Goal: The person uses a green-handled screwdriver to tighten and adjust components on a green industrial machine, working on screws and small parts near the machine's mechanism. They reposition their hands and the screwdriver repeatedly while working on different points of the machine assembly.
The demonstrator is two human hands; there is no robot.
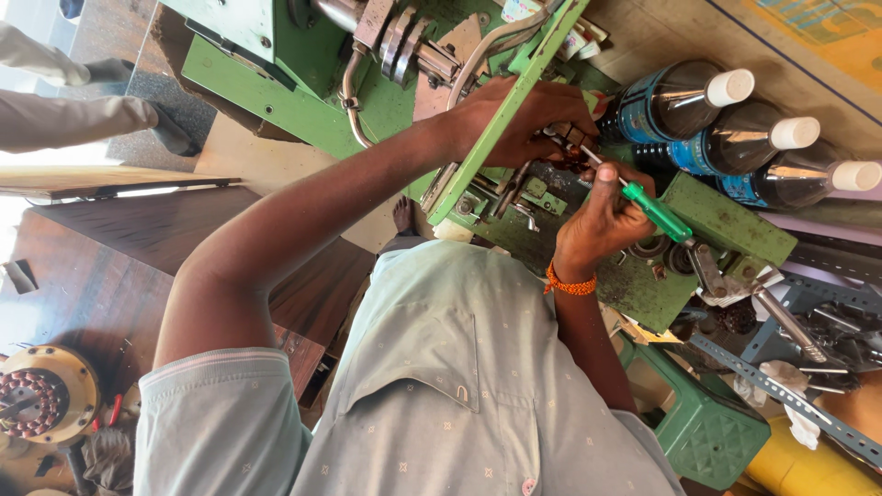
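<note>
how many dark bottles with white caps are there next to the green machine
3, lying side by side at the upper right, caps pointing right: the top bottle, the middle bottle and the bottom bottle. More may be hidden behind the machine.

A screwdriver with a translucent green handle [658, 212] and a thin steel shaft lay slanted up-left from the handle, its tip meeting a small dark metal part [571, 138] just beside the green machine's long bar [501, 129].
</note>
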